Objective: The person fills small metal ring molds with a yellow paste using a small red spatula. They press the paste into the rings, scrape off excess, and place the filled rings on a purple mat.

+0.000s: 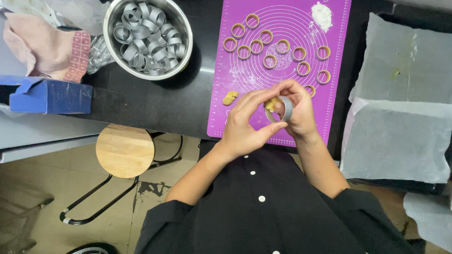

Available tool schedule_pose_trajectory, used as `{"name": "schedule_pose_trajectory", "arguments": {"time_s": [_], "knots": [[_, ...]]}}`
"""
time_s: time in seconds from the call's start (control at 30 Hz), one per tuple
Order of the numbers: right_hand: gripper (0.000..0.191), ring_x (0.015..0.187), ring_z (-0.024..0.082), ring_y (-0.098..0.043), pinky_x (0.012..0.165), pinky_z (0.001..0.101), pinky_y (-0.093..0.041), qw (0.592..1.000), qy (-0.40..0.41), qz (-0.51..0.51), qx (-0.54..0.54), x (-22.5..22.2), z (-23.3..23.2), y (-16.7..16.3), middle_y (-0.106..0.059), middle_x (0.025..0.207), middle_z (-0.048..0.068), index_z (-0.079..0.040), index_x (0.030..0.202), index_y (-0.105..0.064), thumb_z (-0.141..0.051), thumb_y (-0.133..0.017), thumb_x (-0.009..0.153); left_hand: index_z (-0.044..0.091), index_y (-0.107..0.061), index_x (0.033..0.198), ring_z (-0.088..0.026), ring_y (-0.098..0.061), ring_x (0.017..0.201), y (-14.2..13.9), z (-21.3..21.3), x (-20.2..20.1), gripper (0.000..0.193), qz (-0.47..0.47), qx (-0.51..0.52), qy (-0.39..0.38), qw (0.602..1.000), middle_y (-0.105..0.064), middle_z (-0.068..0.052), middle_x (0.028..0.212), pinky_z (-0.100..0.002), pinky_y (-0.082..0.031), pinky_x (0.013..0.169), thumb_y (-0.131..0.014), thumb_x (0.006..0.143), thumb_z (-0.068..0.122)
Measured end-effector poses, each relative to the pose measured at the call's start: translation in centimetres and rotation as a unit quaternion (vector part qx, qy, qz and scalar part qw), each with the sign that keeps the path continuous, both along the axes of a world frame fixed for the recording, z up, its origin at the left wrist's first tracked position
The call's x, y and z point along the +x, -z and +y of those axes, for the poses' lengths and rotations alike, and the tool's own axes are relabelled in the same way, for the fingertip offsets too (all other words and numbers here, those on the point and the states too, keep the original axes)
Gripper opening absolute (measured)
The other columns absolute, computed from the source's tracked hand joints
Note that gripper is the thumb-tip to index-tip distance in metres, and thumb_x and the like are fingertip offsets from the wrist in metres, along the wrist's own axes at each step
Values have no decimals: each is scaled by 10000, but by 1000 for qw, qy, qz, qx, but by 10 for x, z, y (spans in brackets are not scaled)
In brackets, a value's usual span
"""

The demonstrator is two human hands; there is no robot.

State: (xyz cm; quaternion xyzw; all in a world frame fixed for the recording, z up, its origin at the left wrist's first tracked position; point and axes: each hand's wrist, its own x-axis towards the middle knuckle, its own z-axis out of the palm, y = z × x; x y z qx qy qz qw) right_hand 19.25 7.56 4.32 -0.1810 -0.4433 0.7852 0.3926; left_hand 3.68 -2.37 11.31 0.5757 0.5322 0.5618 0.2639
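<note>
1. Both of your hands close on the small round metal ring mould (284, 108): your right hand (297, 109) cups it from the far side, fingers curled round its wall, while your left hand (245, 127) pinches its near rim between thumb and fingertips. You hold it in the air just above the near edge of the purple silicone baking mat (282, 70).
2. A lump of soft tan dough (270, 104) sits inside the ring, against its inner wall.
3. Judge the ring as light, thin and stiff, with a smooth surface that could slip; hold it by the outer wall, not across the open faces.
4. Judge the dough as soft and easily dented, likely a little sticky, so press with fingertip pads only.
5. Another small piece of tan dough (230, 98) lies on the mat just left of your hands.
6. Rings already lined with dough (282, 46) stand upright across the mat's printed circles, apart from one another; a small heap of white flour (322, 15) lies at the far corner.
7. The large stainless-steel bowl (109, 19) on the black counter (155, 99) is heaped with empty metal rings (146, 40), loosely piled.
8. Grey paper-lined trays (400, 136) at the right hold nothing visible.
</note>
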Motion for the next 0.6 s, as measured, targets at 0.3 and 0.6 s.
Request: {"name": "schedule_pose_trajectory", "arguments": {"time_s": [0.3, 0.6], "knots": [[286, 831, 200, -691, 796, 345, -585, 995, -64, -79, 7, 17, -5, -1, -704, 925, 117, 69, 1126, -680, -165, -755, 980, 103, -633, 1309, -282, -532, 1293, 4, -3, 5, 651, 42, 8, 11, 999, -661, -57, 1288, -422, -450, 1136, -921, 732, 195], [347, 824, 194, -722, 758, 323, -595, 987, -95, -132, 1, 25, -2, -14, -734, 955, 130, 53, 1100, -687, -157, -836, 867, 86, -626, 1308, -290, -562, 1280, 5, -5, 6, 648, 47, 25, 31, 998, -654, -69, 1297, -419, -470, 1125, -917, 740, 199]]}}
